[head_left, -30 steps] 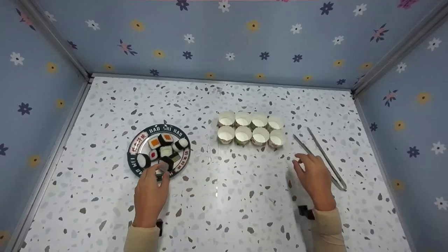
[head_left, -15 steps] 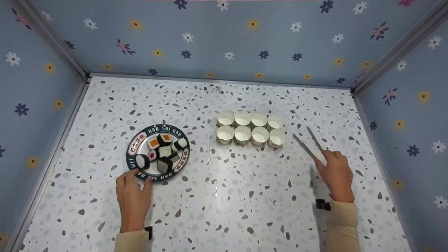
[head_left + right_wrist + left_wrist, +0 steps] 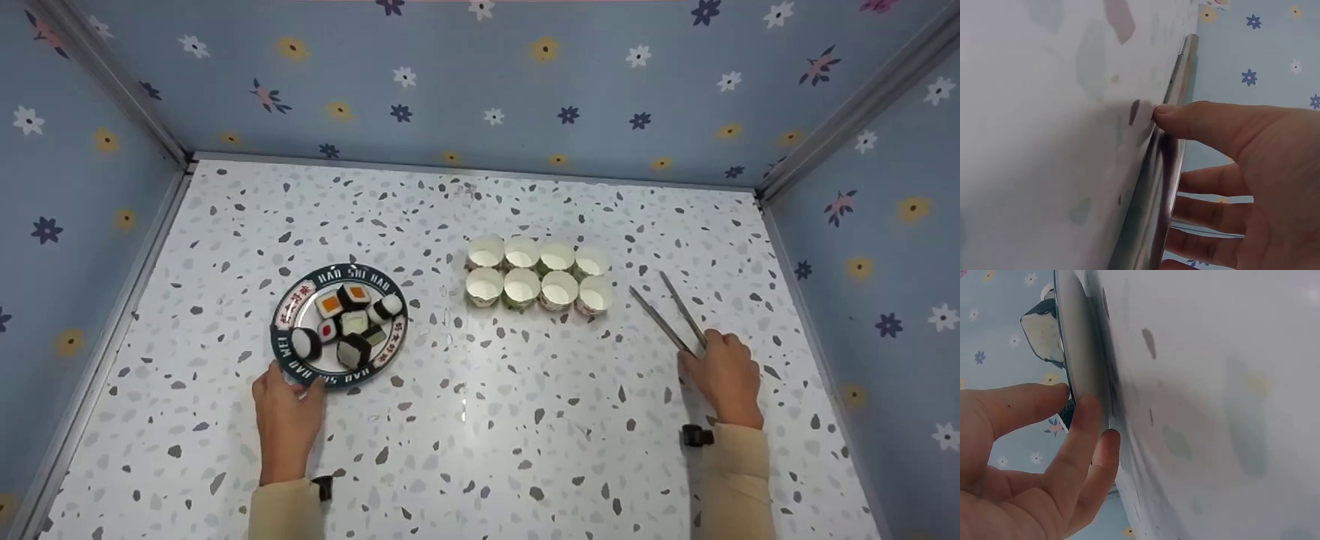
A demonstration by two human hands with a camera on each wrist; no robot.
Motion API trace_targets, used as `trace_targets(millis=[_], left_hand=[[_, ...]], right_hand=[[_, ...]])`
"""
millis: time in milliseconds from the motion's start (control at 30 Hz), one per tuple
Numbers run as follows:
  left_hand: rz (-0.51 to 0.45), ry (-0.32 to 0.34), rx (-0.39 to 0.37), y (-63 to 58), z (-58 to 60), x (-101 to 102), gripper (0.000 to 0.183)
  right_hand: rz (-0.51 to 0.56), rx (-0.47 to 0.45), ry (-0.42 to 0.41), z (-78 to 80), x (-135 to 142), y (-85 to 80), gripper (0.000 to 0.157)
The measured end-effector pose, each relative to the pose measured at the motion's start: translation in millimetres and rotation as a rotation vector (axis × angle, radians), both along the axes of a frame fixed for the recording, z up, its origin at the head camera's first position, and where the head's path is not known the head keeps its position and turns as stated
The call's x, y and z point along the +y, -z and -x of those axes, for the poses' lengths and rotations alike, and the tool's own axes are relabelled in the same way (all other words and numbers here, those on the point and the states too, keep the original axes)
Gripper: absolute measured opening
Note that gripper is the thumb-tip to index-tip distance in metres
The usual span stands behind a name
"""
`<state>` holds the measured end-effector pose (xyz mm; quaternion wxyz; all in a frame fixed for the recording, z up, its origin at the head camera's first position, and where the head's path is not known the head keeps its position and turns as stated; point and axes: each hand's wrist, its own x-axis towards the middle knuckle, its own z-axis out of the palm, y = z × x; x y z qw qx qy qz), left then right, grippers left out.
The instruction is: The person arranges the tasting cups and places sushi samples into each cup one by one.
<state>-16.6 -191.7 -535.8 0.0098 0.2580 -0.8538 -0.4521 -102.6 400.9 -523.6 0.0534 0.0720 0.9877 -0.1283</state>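
My left hand [image 3: 289, 420] pinches the near-left rim of a round plate [image 3: 328, 361] with a dark green lettered border. In the left wrist view the thumb meets the rim on the food side, while other fingers lie against the pale underside of the plate [image 3: 1081, 343]. Several sushi pieces [image 3: 355, 324] in black wrapping sit on it, some with orange or pink centres. At the right, my right hand [image 3: 726, 379] grips metal tongs [image 3: 661, 320] by the middle of their arms, tips pointing away. The right wrist view has thumb and fingers on opposite sides of the tongs [image 3: 1151, 214].
Several white paper cups [image 3: 484, 287] stand close together in two rows between plate and tongs. The speckled white table [image 3: 465, 450] is bounded by blue flowered walls [image 3: 480, 82] at the back and both sides.
My left hand has left the sushi and moved down-left to the plate's rim. My right hand has moved right and taken hold of the tongs, which lay loose beside it.
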Motion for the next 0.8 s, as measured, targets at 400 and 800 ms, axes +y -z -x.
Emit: trace_targets(millis=[400,800], left_hand=[[-0.065,-0.018,0.071,6.2,3.3,-1.4,0.064],[-0.068,0.009,0.072,8.0,3.6,-1.5,0.071]], right_hand=[[0.050,-0.046,-0.029,2.4,1.6,-0.4,0.053],[0.123,0.047,-0.052,0.1,-0.7,-1.9,0.054]])
